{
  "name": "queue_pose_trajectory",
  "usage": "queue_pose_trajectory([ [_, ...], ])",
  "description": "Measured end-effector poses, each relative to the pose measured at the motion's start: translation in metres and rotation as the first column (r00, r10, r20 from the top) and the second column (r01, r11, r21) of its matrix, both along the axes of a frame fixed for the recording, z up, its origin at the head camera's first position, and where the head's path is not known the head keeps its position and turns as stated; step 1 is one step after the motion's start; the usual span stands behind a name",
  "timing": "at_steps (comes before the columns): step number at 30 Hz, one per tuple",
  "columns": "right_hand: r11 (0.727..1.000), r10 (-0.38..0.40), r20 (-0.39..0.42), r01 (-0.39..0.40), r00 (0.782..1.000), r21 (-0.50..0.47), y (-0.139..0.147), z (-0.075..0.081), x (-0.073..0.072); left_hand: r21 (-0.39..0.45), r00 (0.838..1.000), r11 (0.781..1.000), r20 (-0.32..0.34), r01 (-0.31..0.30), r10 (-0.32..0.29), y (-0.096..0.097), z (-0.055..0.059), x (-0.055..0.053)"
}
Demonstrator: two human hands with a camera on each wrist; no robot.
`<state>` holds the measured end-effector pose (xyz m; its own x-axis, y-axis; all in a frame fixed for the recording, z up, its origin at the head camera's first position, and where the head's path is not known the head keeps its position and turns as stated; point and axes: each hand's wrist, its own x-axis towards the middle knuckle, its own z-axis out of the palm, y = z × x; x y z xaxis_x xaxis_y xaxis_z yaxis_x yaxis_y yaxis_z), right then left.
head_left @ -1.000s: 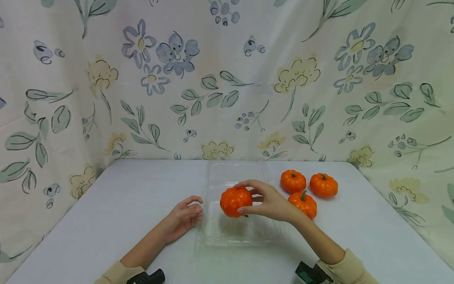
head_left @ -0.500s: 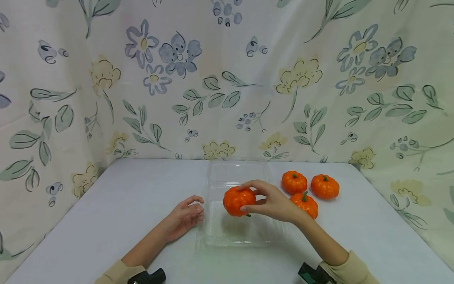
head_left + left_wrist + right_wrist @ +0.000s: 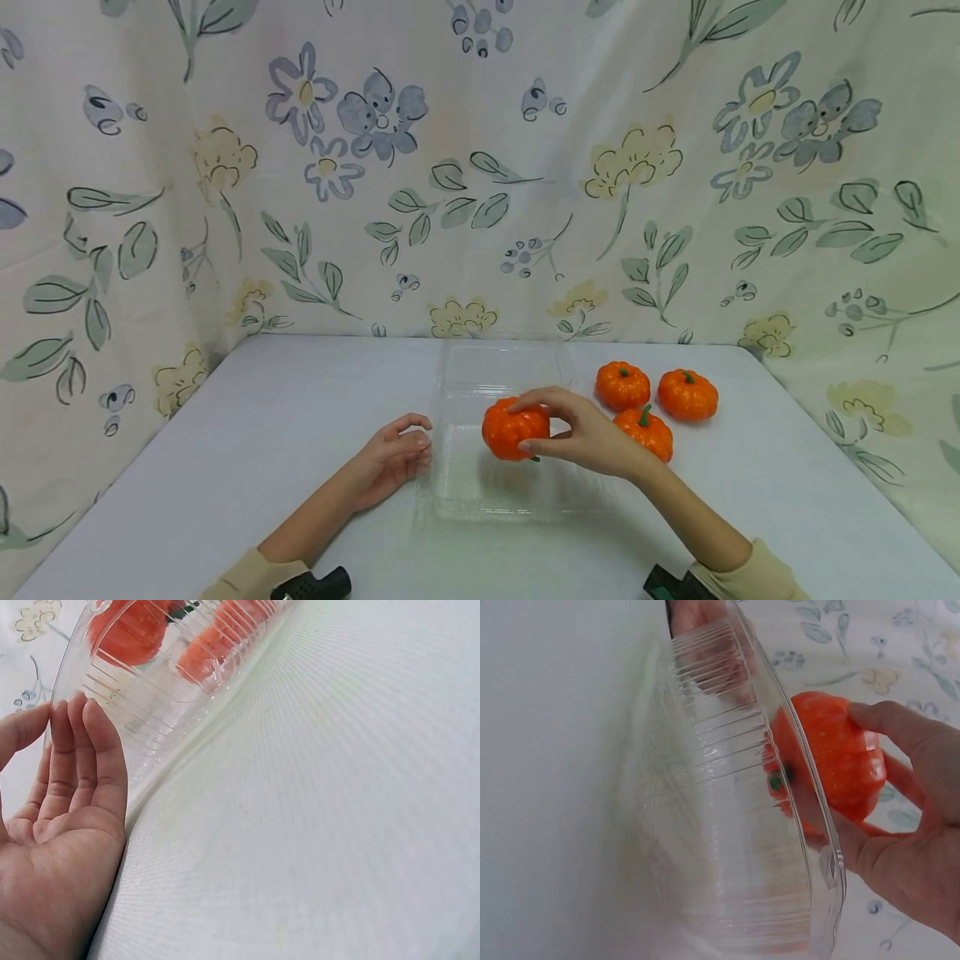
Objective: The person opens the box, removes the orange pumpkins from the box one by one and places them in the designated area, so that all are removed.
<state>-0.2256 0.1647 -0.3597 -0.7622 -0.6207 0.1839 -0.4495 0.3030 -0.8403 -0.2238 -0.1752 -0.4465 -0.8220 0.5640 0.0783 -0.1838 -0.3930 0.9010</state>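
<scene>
My right hand [image 3: 588, 433] grips an orange, ribbed toy pumpkin [image 3: 512, 429] between thumb and fingers. It is held over the clear plastic container [image 3: 480, 510], tilted so that its green stem points down and toward the right. In the right wrist view the pumpkin [image 3: 836, 750] shows at and above the container's rim [image 3: 810, 772]. My left hand [image 3: 393, 462] is at the container's left side. The left wrist view shows its thumb and fingertips [image 3: 94, 712] pinching the thin rim of the clear wall.
Three more orange pumpkins sit on the white table right of the container: one at the back [image 3: 622, 386], one farther right [image 3: 687, 395], and one [image 3: 648, 433] partly behind my right forearm. The container's clear lid [image 3: 502, 358] lies open behind it. A floral curtain [image 3: 480, 167] hangs behind the table.
My right hand has moved a little to the right with the pumpkin, which stays over the container. The left hand has stayed in place at the rim. The head view has shifted slightly.
</scene>
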Motion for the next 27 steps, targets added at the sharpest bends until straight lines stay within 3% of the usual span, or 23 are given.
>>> queue_pose_trajectory([
  [27,0.998,-0.053,0.053,0.055,0.997,-0.031,0.017,0.001,0.014,-0.003,1.0,1.0,0.014,-0.013,0.013,0.001,0.001,0.002],
])
